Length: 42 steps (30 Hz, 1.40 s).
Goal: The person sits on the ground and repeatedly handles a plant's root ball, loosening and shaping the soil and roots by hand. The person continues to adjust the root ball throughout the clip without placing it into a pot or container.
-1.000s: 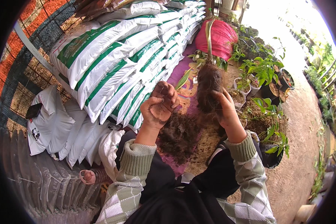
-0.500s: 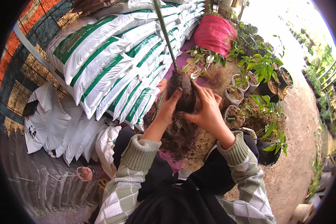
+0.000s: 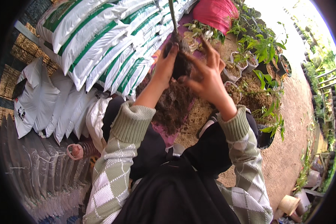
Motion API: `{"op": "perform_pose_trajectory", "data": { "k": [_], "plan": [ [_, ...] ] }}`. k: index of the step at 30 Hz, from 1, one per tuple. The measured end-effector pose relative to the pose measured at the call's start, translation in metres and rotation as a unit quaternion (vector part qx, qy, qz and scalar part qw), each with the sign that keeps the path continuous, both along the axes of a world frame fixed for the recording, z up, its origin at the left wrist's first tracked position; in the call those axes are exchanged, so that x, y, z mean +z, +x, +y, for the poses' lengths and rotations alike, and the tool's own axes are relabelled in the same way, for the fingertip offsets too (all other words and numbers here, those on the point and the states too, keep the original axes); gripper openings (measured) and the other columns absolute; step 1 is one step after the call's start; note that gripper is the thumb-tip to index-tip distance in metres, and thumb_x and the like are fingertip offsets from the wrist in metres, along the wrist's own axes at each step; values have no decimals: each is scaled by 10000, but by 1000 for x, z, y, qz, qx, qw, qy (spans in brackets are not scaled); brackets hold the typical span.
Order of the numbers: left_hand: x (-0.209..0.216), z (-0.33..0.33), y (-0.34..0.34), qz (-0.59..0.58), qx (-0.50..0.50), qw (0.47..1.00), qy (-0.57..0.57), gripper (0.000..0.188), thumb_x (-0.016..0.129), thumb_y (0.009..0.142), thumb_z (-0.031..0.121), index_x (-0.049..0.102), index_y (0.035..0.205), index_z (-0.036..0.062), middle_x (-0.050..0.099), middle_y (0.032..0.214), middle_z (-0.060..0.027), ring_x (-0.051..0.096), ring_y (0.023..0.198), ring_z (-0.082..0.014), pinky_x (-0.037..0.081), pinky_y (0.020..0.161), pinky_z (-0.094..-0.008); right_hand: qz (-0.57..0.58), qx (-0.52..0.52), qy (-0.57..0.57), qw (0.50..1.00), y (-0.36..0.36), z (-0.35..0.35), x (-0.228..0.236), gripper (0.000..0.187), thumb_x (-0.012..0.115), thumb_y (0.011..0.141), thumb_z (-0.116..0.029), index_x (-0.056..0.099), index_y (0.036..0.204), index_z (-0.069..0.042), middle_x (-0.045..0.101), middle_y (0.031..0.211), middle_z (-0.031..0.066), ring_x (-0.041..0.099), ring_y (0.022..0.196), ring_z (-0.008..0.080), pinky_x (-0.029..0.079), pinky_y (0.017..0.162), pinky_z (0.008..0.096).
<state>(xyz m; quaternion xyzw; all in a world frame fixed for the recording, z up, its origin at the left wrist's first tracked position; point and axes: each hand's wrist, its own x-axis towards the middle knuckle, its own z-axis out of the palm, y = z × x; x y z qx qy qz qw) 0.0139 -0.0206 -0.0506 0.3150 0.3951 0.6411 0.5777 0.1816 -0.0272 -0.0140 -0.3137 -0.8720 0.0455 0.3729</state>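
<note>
Left of the left grip (image 3: 164,69) rises a stack of white sacks (image 3: 100,41) banded in green. Farther out on that side and nearer the body, grey plastic bundles (image 3: 44,164) lie in a row. Right of the right grip (image 3: 210,76), leafy green plants (image 3: 267,48) stand in pots and bags. Beyond both grips sits a pinkish-red sack (image 3: 216,15), with pale leaves (image 3: 207,33) scattered at its near edge. A heap of dark, fibrous soil (image 3: 171,108) lies just on the body side of the grips. Smaller is the dark root ball (image 3: 182,67), held upright between the two grips, its stem (image 3: 172,15) pointing away from the body. The left grip is closed around its left side, thumb on top; the right grip is spread at its right side, whether touching I cannot tell.
</note>
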Motion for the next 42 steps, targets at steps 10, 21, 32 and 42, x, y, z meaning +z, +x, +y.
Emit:
{"op": "perform_pose_trajectory", "data": {
  "k": [10, 21, 32, 42],
  "plan": [
    [29, -18, -41, 33, 12, 999, 25, 893, 604, 823, 613, 326, 1446, 37, 340, 1487, -191, 342, 1368, -279, 265, 1124, -402, -81, -187, -193, 960, 26, 49, -92, 700, 673, 804, -245, 356, 1414, -114, 489, 1306, 183, 538, 1161, 354, 394, 985, 555],
    [35, -31, -72, 8, 116, 993, 28, 622, 669, 837, 461, 527, 1282, 51, 575, 1234, -95, 532, 1133, -194, 402, 992, -359, -361, -48, -424, 829, -13, 67, -291, 602, 677, 720, -318, 578, 1258, -65, 622, 1189, 186, 580, 1121, 361, 478, 920, 476],
    [51, -47, -83, -1, 198, 977, 80, 343, 694, 877, 219, 537, 1125, 41, 619, 934, 3, 568, 765, -52, 482, 681, -209, -425, -57, -345, 835, -70, 41, -370, 717, 710, 780, -156, 391, 1421, -190, 422, 1408, 86, 398, 1299, 300, 390, 999, 511],
    [47, -52, -91, 15, 208, 977, 39, 325, 686, 885, 207, 542, 1121, 36, 618, 955, 3, 561, 812, -52, 470, 719, -216, -456, -57, -274, 844, -68, 63, -385, 515, 732, 746, -186, 576, 1236, -216, 513, 1277, 21, 477, 1198, 219, 317, 989, 551]
  ]
}}
